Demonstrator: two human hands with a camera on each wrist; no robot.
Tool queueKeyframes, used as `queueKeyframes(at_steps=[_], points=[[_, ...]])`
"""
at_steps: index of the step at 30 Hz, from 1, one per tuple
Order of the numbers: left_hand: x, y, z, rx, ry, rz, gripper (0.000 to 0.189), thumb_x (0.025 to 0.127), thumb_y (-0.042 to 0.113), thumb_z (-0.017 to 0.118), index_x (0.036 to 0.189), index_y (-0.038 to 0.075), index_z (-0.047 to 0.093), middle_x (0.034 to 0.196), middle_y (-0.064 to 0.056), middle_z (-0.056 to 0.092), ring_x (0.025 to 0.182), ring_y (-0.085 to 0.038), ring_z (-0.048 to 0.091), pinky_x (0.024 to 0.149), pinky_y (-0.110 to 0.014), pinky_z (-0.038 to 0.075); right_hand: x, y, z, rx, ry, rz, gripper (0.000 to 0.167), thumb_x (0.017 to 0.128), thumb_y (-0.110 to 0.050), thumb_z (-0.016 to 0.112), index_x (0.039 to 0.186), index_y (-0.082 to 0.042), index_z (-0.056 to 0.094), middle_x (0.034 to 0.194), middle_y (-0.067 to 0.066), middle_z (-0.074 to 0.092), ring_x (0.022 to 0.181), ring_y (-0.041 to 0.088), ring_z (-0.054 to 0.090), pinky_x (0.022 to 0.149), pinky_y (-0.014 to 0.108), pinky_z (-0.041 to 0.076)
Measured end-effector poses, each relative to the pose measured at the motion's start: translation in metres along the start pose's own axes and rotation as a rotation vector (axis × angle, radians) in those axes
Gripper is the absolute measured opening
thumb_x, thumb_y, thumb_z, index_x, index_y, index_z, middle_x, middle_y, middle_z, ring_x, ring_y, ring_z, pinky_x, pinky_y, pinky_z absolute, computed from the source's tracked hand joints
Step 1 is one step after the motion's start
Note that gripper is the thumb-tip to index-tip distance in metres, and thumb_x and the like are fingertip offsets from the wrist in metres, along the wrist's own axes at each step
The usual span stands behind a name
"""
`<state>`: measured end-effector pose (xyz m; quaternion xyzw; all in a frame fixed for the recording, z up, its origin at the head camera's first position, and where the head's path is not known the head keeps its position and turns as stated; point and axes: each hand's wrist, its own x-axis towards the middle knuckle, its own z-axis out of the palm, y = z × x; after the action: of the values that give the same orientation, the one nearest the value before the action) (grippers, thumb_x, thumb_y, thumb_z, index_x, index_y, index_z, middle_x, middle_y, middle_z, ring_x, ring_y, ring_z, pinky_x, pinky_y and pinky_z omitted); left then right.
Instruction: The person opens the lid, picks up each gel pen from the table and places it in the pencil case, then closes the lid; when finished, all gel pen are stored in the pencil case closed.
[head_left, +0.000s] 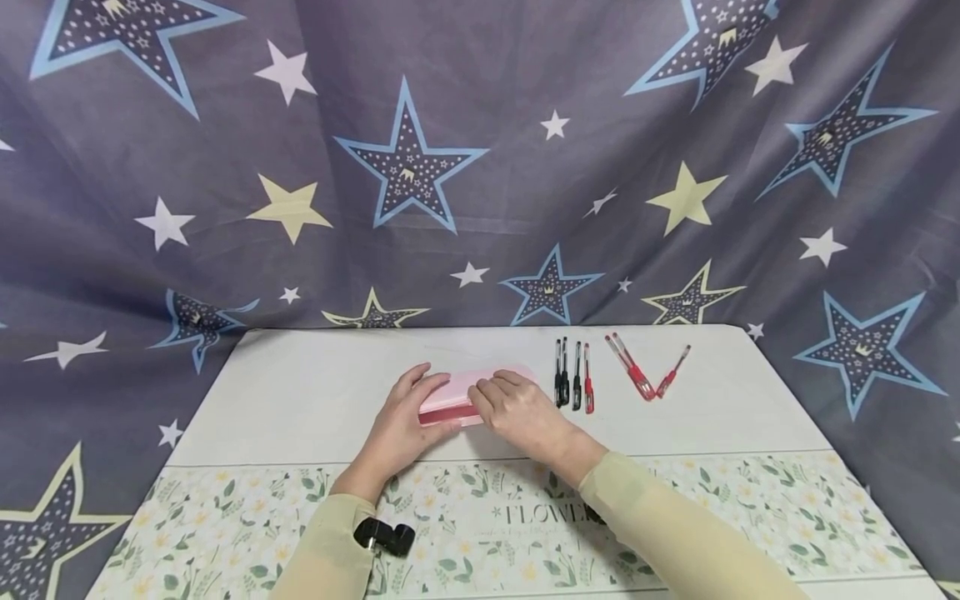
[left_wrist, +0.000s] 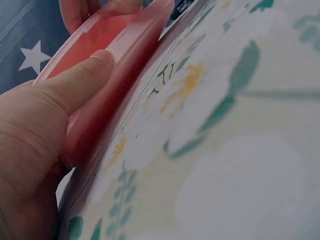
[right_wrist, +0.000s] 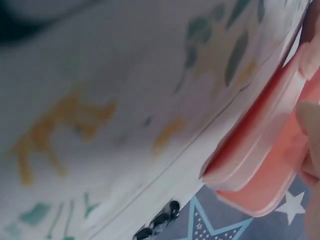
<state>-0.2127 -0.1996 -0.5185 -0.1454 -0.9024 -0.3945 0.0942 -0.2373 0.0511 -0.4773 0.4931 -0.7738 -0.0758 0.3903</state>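
Observation:
A pink plastic case [head_left: 459,388] lies on the white part of the table, its lid raised a little along the front so that a gap shows. My left hand [head_left: 399,423] grips its left end, fingers over the back and thumb along the front rim. With curled fingers, my right hand [head_left: 519,415] holds the lid's front edge toward the right. In the left wrist view the thumb presses the rim of the case's lower half [left_wrist: 127,65]. The right wrist view shows the case's right end [right_wrist: 245,165], lid and lower half apart.
Several black pens [head_left: 577,377] and a red pen [head_left: 588,379] lie side by side right of the case. More red pens [head_left: 632,369] lie farther right. A flowered mat strip [head_left: 465,517] crosses the table's front. A star-patterned curtain [head_left: 517,200] hangs behind.

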Motion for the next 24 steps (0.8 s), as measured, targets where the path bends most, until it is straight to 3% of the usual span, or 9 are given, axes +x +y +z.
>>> queueKeyframes(at_steps=[6,11,14,19,24], points=[[0.000,-0.002,-0.001,-0.042,0.051,0.012,0.059,0.097,0.032,0.089,0.150,0.018,0.067,0.168,-0.013,0.048,0.156,-0.041,0.042,0.126,-0.065,0.034,0.001,0.002,-0.001,0.102,-0.036,0.085,0.022,0.098,-0.004,0.080,0.120,-0.005,0.079,0.113,0.008,0.081,0.102,0.022,0.079,0.107,0.038,0.059],[0.002,-0.004,-0.001,-0.072,0.088,0.032,0.050,0.104,0.029,0.081,0.149,0.013,0.067,0.159,-0.011,0.057,0.152,-0.036,0.048,0.128,-0.059,0.035,-0.002,0.005,-0.006,0.257,-0.075,0.207,0.036,0.095,-0.010,0.085,0.129,-0.006,0.077,0.124,0.008,0.079,0.114,0.025,0.075,0.112,0.042,0.056],[0.003,-0.004,0.000,-0.079,0.083,0.007,0.052,0.104,0.030,0.081,0.151,0.014,0.065,0.156,-0.010,0.060,0.150,-0.035,0.051,0.127,-0.058,0.037,-0.008,0.004,-0.009,0.385,-0.090,0.352,0.043,0.095,-0.014,0.087,0.135,-0.007,0.075,0.132,0.010,0.076,0.123,0.029,0.071,0.115,0.047,0.054],[0.004,-0.004,0.000,-0.127,0.100,-0.040,0.056,0.106,0.033,0.079,0.156,0.016,0.061,0.154,-0.011,0.062,0.146,-0.035,0.056,0.124,-0.056,0.042,-0.023,0.004,-0.013,0.582,-0.080,0.686,0.064,0.095,-0.024,0.090,0.151,-0.005,0.065,0.149,0.015,0.066,0.139,0.035,0.062,0.119,0.053,0.049],[0.006,-0.005,-0.002,-0.201,0.116,-0.074,0.052,0.110,0.030,0.072,0.158,0.015,0.058,0.154,-0.011,0.064,0.144,-0.031,0.059,0.122,-0.050,0.046,-0.036,0.004,-0.012,0.702,-0.123,0.955,0.083,0.094,-0.024,0.092,0.163,-0.003,0.051,0.159,0.020,0.057,0.144,0.040,0.057,0.120,0.058,0.047]])
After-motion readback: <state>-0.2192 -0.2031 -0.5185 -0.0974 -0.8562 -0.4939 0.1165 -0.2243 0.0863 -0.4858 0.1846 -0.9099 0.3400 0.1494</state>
